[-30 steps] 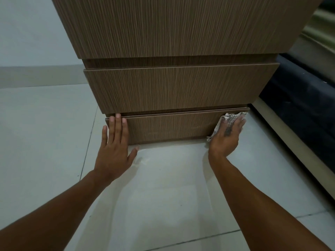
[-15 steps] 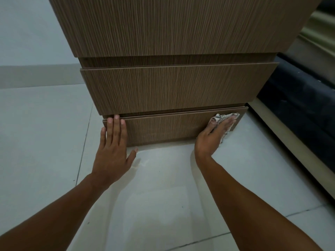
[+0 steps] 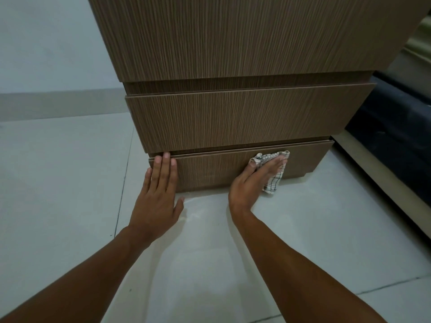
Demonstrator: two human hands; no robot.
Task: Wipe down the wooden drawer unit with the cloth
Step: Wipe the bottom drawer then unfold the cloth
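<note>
The wooden drawer unit [image 3: 245, 117] fills the upper middle of the head view, with three stacked drawer fronts. My right hand [image 3: 254, 180] presses a checked white cloth [image 3: 272, 183] flat against the bottom drawer front [image 3: 210, 169], right of its middle. Part of the cloth hangs below my fingers toward the floor. My left hand [image 3: 158, 197] lies flat with fingers together against the left end of the same drawer front, fingertips at its top edge. It holds nothing.
Pale tiled floor [image 3: 70, 183] spreads to the left and under my arms. A dark blue mattress or sofa [image 3: 396, 127] on a light base [image 3: 382, 178] stands close to the unit's right side. A white wall [image 3: 46, 43] is behind on the left.
My right hand has slid the cloth leftward along the bottom drawer front, from its right end toward the middle. My left hand has stayed braced at the left end.
</note>
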